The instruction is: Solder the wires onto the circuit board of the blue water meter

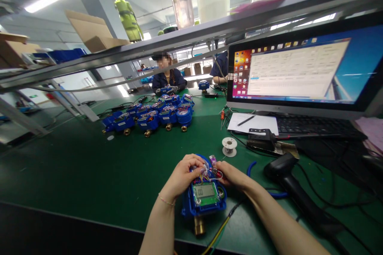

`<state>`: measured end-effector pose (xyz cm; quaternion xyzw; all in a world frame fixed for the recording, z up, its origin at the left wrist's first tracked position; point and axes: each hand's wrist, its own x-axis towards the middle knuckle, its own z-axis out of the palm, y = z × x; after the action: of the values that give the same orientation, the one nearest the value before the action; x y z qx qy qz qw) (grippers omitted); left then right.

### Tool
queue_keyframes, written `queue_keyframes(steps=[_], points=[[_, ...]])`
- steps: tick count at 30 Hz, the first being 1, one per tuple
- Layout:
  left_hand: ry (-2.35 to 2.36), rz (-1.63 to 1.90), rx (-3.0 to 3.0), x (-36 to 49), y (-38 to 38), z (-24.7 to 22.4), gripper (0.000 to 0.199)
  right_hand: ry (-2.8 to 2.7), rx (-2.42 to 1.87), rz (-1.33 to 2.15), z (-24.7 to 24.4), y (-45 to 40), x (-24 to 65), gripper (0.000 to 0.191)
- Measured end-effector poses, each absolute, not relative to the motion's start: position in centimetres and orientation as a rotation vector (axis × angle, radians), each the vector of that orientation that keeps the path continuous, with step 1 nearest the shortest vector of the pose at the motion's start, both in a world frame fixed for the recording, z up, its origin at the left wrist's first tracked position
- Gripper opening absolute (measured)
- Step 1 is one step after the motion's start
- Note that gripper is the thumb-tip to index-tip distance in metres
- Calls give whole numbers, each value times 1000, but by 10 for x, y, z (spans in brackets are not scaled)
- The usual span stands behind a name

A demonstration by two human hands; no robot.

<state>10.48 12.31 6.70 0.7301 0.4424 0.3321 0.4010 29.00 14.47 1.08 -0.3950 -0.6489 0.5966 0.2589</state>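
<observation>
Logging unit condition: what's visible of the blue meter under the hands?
The meter has a blue, plastic-looking housing, a green board with a grey display apparently showing zeros, and a brass-coloured pipe end facing the near edge. It lies display-up on the green table, wires exposed beyond the board. The left hand reaches over these; the right hand is beside them, its contact unclear.

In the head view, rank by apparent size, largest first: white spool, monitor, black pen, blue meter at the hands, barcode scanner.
1. Monitor
2. Blue meter and barcode scanner: too close to rank, both near the camera
3. White spool
4. Black pen
</observation>
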Motion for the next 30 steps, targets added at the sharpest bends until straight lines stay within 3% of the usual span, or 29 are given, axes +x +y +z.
queue_keyframes(steps=[10, 19, 30], points=[[1113, 847, 1835, 105, 124, 67, 11, -1833, -1002, 1492, 8, 147, 294, 19], [1125, 845, 1832, 105, 122, 69, 9, -1736, -1014, 1589, 7, 140, 293, 36], [1118, 851, 1829, 104, 122, 68, 10, -1627, -965, 1646, 1, 138, 293, 37]])
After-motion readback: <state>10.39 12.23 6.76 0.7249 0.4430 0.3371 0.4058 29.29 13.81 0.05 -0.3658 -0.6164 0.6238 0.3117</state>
